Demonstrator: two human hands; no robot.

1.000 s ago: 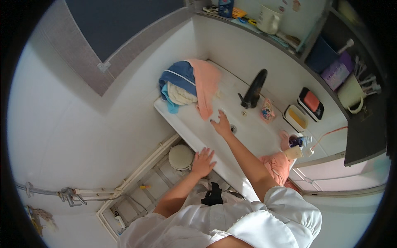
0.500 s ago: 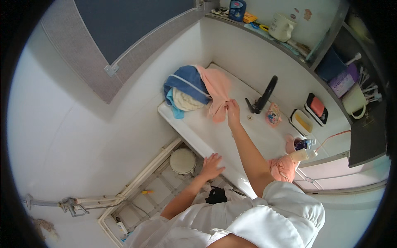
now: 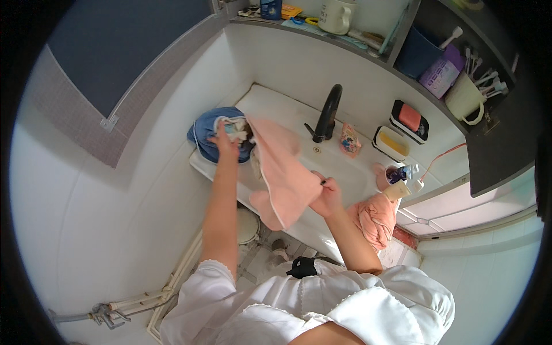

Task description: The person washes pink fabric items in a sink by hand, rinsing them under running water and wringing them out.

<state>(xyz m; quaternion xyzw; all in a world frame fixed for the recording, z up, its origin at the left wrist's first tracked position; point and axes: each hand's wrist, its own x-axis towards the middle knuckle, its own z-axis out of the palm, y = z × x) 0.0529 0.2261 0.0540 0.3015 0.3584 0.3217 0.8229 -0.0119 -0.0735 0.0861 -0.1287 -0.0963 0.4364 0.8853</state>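
My right hand (image 3: 326, 198) pinches a corner of a pink cloth (image 3: 282, 172) with a pale edge, which is stretched out over the front of the white sink (image 3: 353, 175). The cloth's other end reaches a blue fabric bundle (image 3: 202, 131) at the sink's left end. My left hand (image 3: 227, 142) is closed on the bundle's white-trimmed edge, though its fingers are partly hidden. White and light-blue cloth (image 3: 234, 127) shows inside the bundle.
A black faucet (image 3: 326, 115) rises at the sink's back. Soap dishes (image 3: 391, 144), a pink cup (image 3: 384, 177) with tubes and a crumpled pink cloth (image 3: 376, 218) sit to the right. Above, a shelf (image 3: 322, 37) holds a mug (image 3: 336, 16); toothbrushes stand in another mug (image 3: 464, 99).
My left hand has gone from below the sink's front edge up to the blue bundle. My right hand has drawn the pink cloth nearer and spread it out. The view has shifted.
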